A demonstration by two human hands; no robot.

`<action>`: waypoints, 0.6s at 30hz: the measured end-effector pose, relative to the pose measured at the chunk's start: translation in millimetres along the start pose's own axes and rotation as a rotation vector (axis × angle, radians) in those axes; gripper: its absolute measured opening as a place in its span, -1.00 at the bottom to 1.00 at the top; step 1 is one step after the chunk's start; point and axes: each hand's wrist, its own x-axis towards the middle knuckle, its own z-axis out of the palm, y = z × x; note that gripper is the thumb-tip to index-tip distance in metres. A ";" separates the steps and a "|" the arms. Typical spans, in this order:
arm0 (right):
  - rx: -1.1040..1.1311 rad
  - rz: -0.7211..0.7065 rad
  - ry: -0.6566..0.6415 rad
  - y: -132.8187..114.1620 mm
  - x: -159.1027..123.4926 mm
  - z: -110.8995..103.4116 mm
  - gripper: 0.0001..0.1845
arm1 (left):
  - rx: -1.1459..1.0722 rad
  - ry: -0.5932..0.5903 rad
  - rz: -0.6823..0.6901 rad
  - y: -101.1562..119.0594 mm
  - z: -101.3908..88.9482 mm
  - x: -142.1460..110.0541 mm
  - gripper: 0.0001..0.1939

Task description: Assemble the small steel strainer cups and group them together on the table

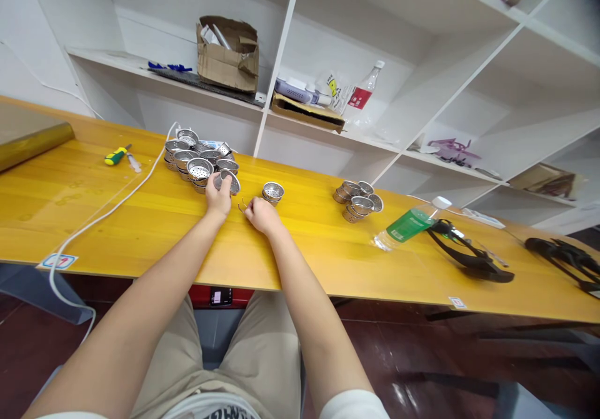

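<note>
My left hand [219,196] grips a small perforated metal strainer cup [229,182], tilted, at the front of a cluster of similar cups [199,168]. My right hand [261,214] is closed around a thin bent wire piece [242,206], whose end sticks out to the left of the fingers; its full shape is hidden. Just behind the right hand stands another strainer cup [273,191], upright on the table. Whether the right hand touches that cup I cannot tell.
On the yellow table [328,256] lie a screwdriver [117,154], a white cable [126,199] and more stacked cups [360,205] to the right. Farther right are a green-labelled bottle [410,224] and a black headset [469,253]. White shelves [337,62] rise behind.
</note>
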 end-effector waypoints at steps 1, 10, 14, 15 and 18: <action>-0.002 0.007 -0.002 -0.1 -0.2 -0.6 -0.81 | -0.003 0.002 -0.001 0.0 -0.1 0.1 -0.47; 0.105 0.068 0.075 1.1 -0.6 -6.4 -0.81 | -0.018 -0.006 -0.010 2.8 0.1 -1.6 -0.46; 0.207 0.048 0.191 5.1 3.0 -3.0 -0.78 | -0.022 -0.012 -0.032 8.5 1.1 -4.9 -0.46; 0.237 0.036 0.213 6.1 4.2 -1.9 -0.77 | -0.022 -0.014 -0.038 10.0 1.3 -5.7 -0.46; 0.318 0.016 0.258 8.2 8.0 0.1 -0.76 | -0.020 -0.018 -0.057 14.0 2.1 -7.6 -0.50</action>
